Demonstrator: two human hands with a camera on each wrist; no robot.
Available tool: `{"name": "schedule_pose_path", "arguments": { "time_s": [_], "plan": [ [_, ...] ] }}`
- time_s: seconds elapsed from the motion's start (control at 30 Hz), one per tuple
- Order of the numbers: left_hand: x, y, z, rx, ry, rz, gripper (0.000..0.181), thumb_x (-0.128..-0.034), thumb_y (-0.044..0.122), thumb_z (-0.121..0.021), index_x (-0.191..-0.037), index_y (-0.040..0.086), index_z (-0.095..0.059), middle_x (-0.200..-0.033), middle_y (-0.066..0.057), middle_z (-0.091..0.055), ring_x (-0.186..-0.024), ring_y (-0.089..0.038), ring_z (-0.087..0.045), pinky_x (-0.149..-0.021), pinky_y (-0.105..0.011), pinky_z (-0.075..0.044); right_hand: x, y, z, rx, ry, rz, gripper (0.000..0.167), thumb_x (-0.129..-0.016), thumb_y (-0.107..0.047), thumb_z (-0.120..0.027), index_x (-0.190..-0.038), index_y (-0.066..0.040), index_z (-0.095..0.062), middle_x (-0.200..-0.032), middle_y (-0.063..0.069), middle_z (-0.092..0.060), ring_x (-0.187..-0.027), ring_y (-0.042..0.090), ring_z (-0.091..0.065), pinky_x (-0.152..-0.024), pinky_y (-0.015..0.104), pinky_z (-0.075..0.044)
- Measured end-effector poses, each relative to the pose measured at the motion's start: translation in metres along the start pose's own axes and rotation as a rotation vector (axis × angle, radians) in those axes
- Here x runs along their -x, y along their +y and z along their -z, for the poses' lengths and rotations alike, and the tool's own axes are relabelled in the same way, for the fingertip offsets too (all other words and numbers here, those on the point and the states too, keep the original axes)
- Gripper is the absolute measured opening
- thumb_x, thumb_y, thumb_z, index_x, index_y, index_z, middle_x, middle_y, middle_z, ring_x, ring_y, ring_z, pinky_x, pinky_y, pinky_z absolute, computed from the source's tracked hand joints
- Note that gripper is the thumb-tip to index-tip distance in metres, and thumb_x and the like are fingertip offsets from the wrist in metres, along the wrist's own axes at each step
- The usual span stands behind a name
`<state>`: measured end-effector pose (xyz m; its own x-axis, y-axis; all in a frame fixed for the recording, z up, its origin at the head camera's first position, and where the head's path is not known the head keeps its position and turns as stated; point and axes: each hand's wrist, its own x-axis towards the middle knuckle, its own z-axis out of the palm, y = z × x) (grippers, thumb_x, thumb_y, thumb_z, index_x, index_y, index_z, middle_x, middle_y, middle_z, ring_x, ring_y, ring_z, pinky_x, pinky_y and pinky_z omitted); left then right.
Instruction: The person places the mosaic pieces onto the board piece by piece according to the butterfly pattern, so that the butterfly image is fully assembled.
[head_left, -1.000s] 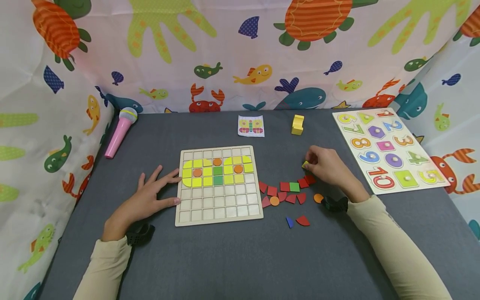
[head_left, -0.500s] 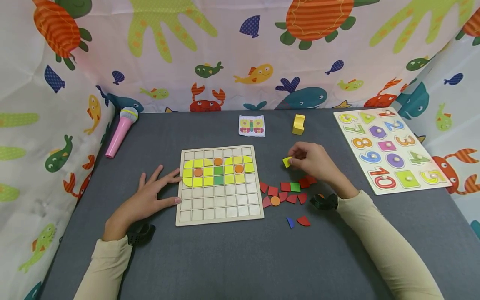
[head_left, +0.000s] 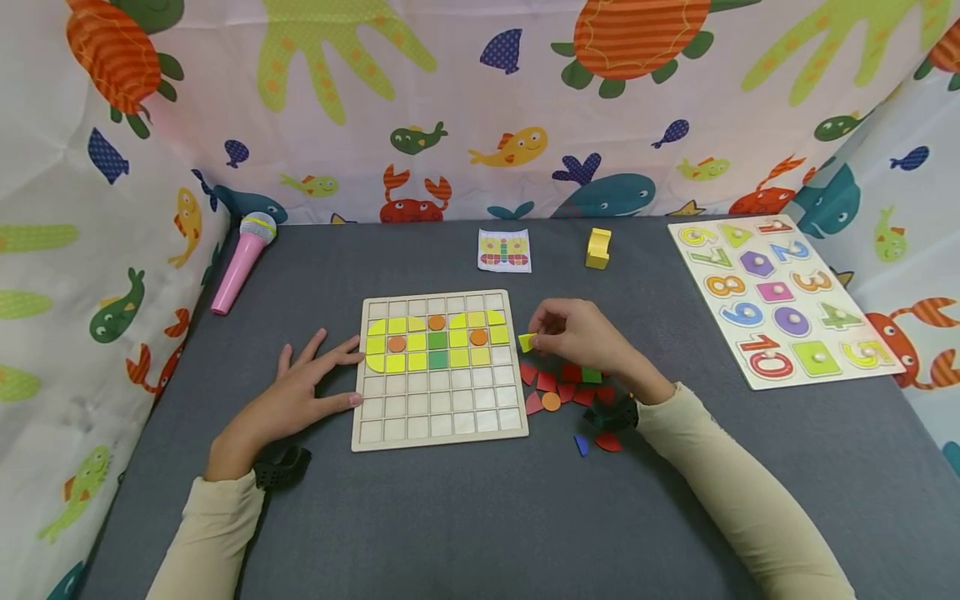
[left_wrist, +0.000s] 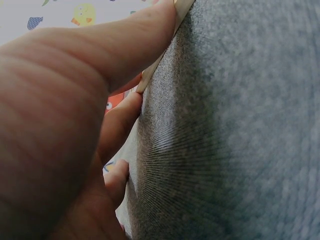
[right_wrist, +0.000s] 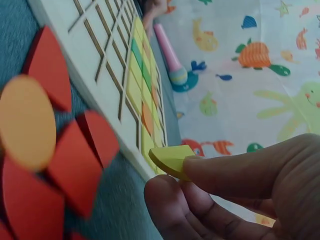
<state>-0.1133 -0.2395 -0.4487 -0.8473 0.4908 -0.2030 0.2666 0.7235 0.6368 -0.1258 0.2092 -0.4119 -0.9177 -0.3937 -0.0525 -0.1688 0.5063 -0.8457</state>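
Note:
A wooden grid board lies on the table, its upper rows filled with yellow, green and orange tiles. My left hand touches the board's left edge, fingers spread and fairly straight, the thumb lower down on the same edge. My right hand pinches a yellow tile with one curved side between thumb and fingers. It hovers just off the board's upper right edge, apart from it. Below that hand lie several red tiles, a green tile partly covered, and an orange disc.
A blue triangle and a red quarter-circle lie nearer the front. Behind the board are a small pattern card and a yellow block. A pink microphone lies at left, a number puzzle at right.
My right hand has carried the yellow tile leftward from beyond the loose pieces to beside the board's right edge. The left hand stays in place.

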Motion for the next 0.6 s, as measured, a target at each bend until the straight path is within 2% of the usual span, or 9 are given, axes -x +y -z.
{"name": "schedule_pose_path", "arguments": {
  "time_s": [0.1,0.27,0.6],
  "plan": [
    [0.000,0.000,0.000,0.006,-0.002,-0.001,0.074,-0.0989,0.048,-0.077,-0.159,0.013,-0.052,-0.176,-0.010,-0.026,-0.162,-0.046,0.007,-0.117,-0.072,0.021,-0.004,-0.005,-0.008,0.031,-0.012,0.026,0.005,-0.096,-0.001,-0.076,-0.099,-0.004,-0.073,-0.086,0.005,-0.069,-0.076,0.023,-0.065,-0.066,0.031,-0.054],
    [0.000,0.001,0.001,0.008,-0.004,0.001,0.075,-0.0989,0.048,-0.077,-0.160,0.013,-0.051,-0.176,-0.010,-0.026,-0.162,-0.046,0.007,-0.117,-0.072,0.021,-0.011,-0.010,-0.020,0.103,0.000,0.048,0.007,-0.095,-0.005,-0.080,-0.094,-0.008,-0.074,-0.085,0.001,-0.069,-0.078,0.020,-0.061,-0.070,0.034,-0.051],
    [0.000,0.001,0.001,-0.004,-0.003,0.004,0.075,-0.0987,0.048,-0.078,-0.160,0.013,-0.051,-0.176,-0.010,-0.026,-0.162,-0.046,0.006,-0.117,-0.072,0.020,-0.018,-0.013,-0.036,0.199,-0.002,0.029,0.009,-0.096,-0.008,-0.080,-0.091,-0.010,-0.073,-0.079,-0.001,-0.066,-0.073,0.018,-0.059,-0.067,0.034,-0.049]
  ]
}}
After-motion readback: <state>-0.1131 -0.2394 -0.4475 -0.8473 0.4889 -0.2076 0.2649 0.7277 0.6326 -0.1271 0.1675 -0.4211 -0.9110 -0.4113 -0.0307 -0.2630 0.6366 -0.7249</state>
